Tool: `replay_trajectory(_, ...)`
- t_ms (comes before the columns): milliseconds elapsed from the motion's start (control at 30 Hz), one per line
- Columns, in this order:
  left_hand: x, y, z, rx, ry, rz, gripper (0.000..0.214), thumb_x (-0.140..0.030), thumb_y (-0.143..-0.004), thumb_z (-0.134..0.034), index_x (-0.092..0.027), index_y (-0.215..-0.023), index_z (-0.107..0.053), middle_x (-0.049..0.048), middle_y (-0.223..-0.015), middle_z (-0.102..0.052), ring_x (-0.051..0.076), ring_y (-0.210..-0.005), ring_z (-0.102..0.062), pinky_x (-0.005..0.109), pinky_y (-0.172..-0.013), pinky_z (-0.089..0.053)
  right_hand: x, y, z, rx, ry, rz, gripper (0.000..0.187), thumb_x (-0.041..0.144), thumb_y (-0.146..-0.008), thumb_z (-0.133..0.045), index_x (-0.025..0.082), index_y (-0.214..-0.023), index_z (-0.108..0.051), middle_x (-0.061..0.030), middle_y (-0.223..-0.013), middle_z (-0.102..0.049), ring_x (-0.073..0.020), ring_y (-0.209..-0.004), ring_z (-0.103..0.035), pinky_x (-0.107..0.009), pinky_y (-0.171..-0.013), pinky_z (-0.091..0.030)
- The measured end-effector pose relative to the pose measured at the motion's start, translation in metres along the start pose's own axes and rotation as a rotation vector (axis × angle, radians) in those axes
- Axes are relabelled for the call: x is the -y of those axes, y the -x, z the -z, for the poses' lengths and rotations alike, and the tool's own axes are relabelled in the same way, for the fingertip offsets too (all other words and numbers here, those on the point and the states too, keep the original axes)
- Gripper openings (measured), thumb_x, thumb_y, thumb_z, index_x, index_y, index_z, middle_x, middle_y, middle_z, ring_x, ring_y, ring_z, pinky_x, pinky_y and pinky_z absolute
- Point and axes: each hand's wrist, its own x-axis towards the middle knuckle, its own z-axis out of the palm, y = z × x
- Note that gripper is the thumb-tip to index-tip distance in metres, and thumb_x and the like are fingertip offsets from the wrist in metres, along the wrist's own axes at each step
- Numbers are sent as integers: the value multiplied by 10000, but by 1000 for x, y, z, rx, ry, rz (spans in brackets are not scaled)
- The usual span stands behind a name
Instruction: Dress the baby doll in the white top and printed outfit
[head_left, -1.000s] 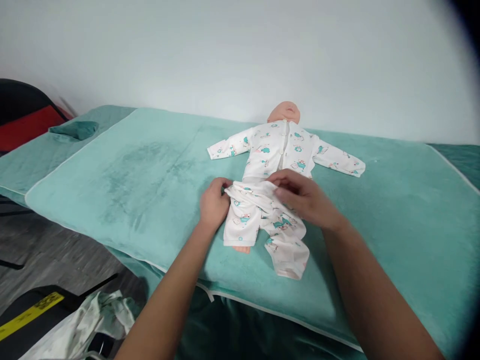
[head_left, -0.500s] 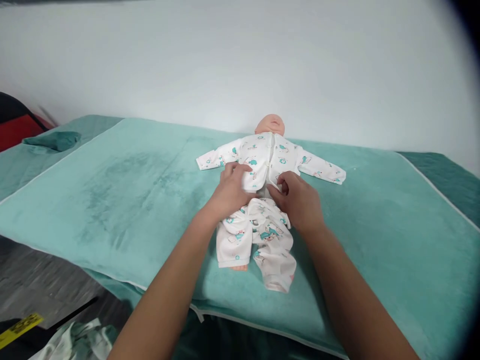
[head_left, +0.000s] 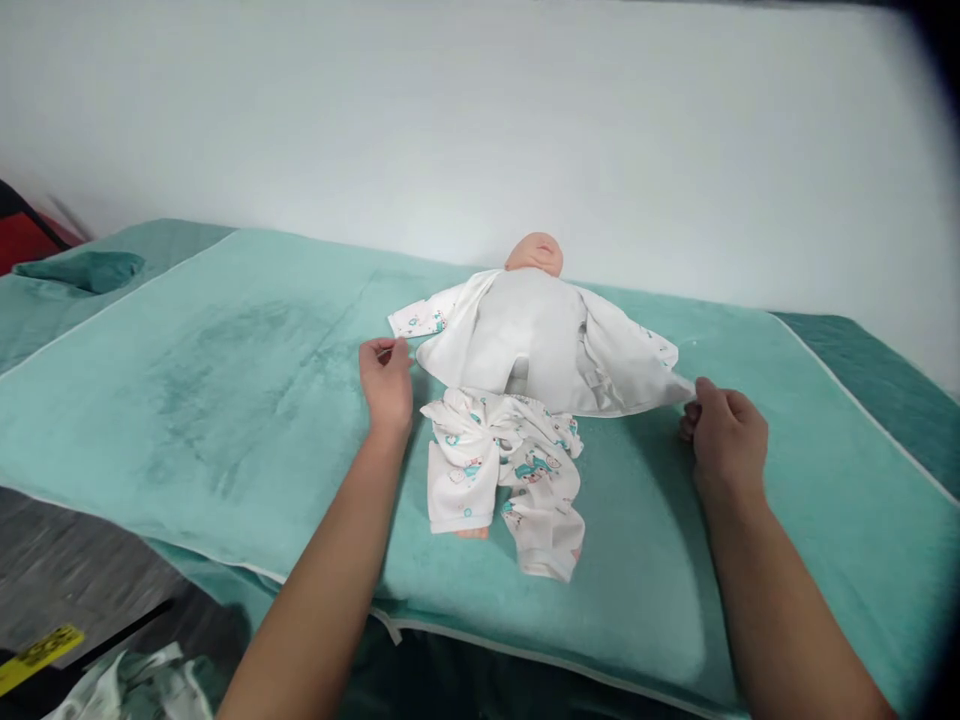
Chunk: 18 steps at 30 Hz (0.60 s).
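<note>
A baby doll (head_left: 535,252) lies on its back on a teal towel (head_left: 225,370). Its white printed shirt (head_left: 600,370) is spread open to both sides, baring the grey torso (head_left: 534,325). My left hand (head_left: 386,380) pinches the left flap's lower corner. At the right, my right hand (head_left: 724,430) pinches the other flap's corner, pulled out wide. The matching printed trousers (head_left: 506,470) are bunched low on the doll's legs, with a foot showing at the left cuff.
The towel covers a teal padded table against a white wall. A folded dark green cloth (head_left: 82,270) lies at the far left, beside a red and black object (head_left: 22,235). Crumpled patterned fabric (head_left: 127,685) lies on the floor below left.
Both hands moved from the trousers' waistband up to the shirt's front, then pulled apart sideways, opening the shirt and baring the doll's torso.
</note>
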Motion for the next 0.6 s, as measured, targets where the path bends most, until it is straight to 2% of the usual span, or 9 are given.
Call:
replay_trajectory(33,1,3,4,92,-4,-13,147,-304,-829,-618,-186,-914,-593,18,-910,-603,127,-821,-565,231,-717,-463,1,8,2,17,49,-22,397,557,-875,-618,242,-672,-488,-10,-580,-478,-159,-505,-421,-353,-490,-326)
replay_trajectory(100,-2,12,10,410,-30,4,166,-306,-794,-657,-181,-902,-653,14,-847,-624,128,-760,-553,231,-677,-441,11,30,-6,118,109,22,349,528,-878,-640,232,-711,-557,-12,-613,-515,-164,-549,-453,-346,-532,-358)
replay_trajectory(167,-8,21,14,651,-23,31,165,-302,-787,-661,-170,-884,-680,14,-806,-629,128,-717,-539,236,-650,-417,25,52,-23,366,101,231,253,462,-895,-642,223,-816,-624,-27,-734,-588,-180,-670,-531,-337,-625,-424)
replay_trajectory(233,-14,28,17,719,-5,-10,147,-263,-787,-647,-171,-896,-681,8,-806,-619,124,-721,-531,237,-664,-405,36,67,-40,573,29,416,166,389,-919,-619,227,-891,-640,-47,-897,-628,-198,-827,-585,-344,-742,-473)
replay_trajectory(300,-17,32,23,748,27,-38,137,-213,-788,-622,-182,-915,-663,-10,-775,-578,114,-697,-502,231,-657,-386,41,72,-48,674,-29,490,110,339,-936,-598,237,-925,-638,-59,-991,-625,-202,-917,-592,-349,-805,-489)
replay_trajectory(433,-19,36,37,904,81,-31,142,-223,-802,-651,-193,-940,-637,-3,-825,-558,115,-737,-490,225,-665,-377,36,67,-42,711,-68,460,100,332,-908,-658,241,-939,-632,-53,-1019,-608,-195,-949,-596,-341,-836,-490)
replay_trajectory(600,-20,38,42,933,81,-36,165,-331,-844,-669,-179,-907,-656,34,-888,-577,135,-782,-505,244,-701,-396,31,63,-32,766,19,448,143,353,-869,-708,232,-864,-631,-56,-1039,-576,-199,-941,-582,-336,-813,-481)
